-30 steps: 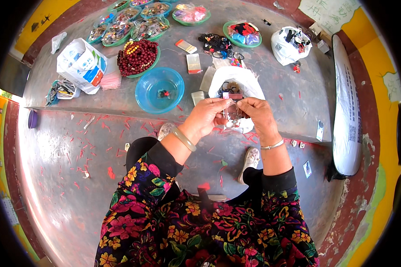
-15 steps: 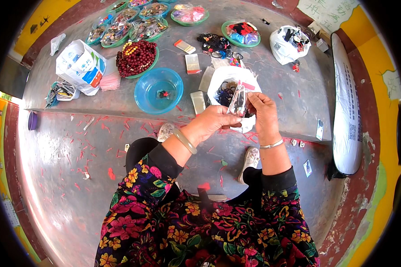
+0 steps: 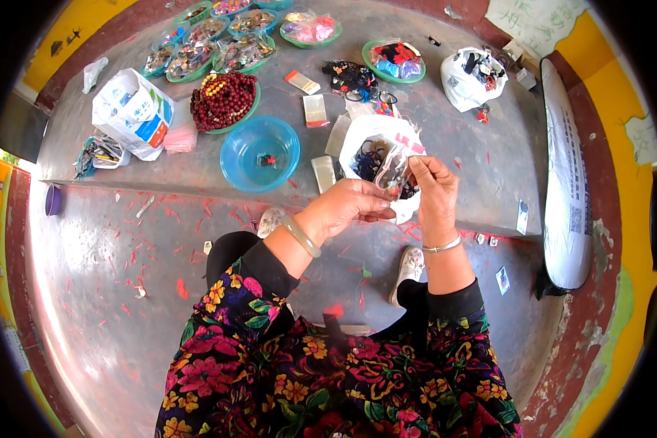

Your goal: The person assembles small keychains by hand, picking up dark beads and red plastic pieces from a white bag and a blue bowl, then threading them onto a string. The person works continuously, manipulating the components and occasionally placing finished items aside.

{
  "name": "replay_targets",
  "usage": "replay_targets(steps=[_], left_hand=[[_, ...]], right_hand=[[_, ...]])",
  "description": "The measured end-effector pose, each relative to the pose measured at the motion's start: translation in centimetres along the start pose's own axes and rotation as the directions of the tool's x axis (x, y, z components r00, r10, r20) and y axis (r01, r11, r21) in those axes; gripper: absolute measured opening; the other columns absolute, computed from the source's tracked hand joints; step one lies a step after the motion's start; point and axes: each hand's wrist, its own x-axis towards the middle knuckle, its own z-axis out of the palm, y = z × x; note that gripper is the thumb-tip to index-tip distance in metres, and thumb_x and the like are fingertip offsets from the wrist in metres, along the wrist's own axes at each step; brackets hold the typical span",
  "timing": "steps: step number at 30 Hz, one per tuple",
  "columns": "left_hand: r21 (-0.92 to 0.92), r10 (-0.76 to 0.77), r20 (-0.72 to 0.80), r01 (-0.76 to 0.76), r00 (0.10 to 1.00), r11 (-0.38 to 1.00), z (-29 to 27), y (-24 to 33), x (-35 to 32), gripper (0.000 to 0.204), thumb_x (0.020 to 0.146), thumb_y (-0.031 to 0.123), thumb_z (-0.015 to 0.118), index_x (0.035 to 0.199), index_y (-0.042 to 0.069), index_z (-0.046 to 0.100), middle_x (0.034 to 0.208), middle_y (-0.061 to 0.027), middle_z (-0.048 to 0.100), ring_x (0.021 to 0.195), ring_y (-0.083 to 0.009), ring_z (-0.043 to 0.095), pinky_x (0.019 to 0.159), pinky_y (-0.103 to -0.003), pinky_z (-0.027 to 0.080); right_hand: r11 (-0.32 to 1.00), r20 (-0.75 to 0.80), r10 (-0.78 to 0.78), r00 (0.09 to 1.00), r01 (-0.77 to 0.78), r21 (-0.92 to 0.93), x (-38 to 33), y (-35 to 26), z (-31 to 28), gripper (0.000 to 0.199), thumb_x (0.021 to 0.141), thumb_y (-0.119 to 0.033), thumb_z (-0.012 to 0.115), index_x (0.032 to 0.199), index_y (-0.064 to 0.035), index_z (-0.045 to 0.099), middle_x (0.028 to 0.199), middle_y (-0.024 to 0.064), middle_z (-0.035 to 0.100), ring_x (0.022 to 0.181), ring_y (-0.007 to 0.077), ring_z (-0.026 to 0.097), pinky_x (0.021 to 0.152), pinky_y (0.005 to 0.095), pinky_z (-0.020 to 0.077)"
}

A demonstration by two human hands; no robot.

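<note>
Between my hands is a small clear plastic packet with a pink strip at its top; what lies inside it is too small to make out. My right hand pinches the packet's right side between thumb and fingers. At its lower left, my left hand has its thumb and fingers closed on the packet's lower end. Right behind and below the packet stands an opened white plastic bag, holding a heap of dark corded bands. Flat clear packets in a stack lie just left of that bag.
A blue basin with a small red-and-dark piece inside stands left of the bag. Beyond it are dark red bead strands, several trays of trinkets and a filled white bag. The raised platform's edge runs before my feet.
Both hands have shifted slightly toward me, the left one also a little leftward. The packet has tilted, its pink strip now slanting down to the right.
</note>
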Motion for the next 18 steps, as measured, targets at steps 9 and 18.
replay_targets(steps=[9, 18], left_hand=[[0.076, 0.241, -0.276, -0.229, 0.930, 0.970, -0.3, 1.2, -0.2, 0.028, 0.082, 0.018, 0.066, 0.106, 0.005, 0.062, 0.089, 0.0017, 0.062, 0.071, -0.0033, 0.051, 0.055, -0.018, 0.039], [-0.196, 0.266, -0.226, -0.311, 0.937, 0.930, 0.0, 1.2, -0.2, 0.019, 0.086, 0.020, 0.061, 0.098, 0.006, 0.063, 0.081, 0.0006, 0.061, 0.068, -0.0064, 0.055, 0.053, -0.021, 0.046]], right_hand=[[0.992, 0.077, 0.096, 0.992, -0.089, -0.092, 0.1, 0.5, 0.0, 0.010, 0.084, -0.007, 0.062, 0.085, 0.0025, 0.066, 0.072, -0.0005, 0.061, 0.064, 0.0049, 0.051, 0.057, 0.0190, 0.0419], [0.977, 0.219, 0.036, 0.975, 0.012, -0.215, -0.3, 1.2, 0.6, 0.008, 0.083, -0.005, 0.063, 0.084, 0.0019, 0.065, 0.071, -0.0015, 0.060, 0.064, 0.0044, 0.050, 0.056, 0.0190, 0.0416]])
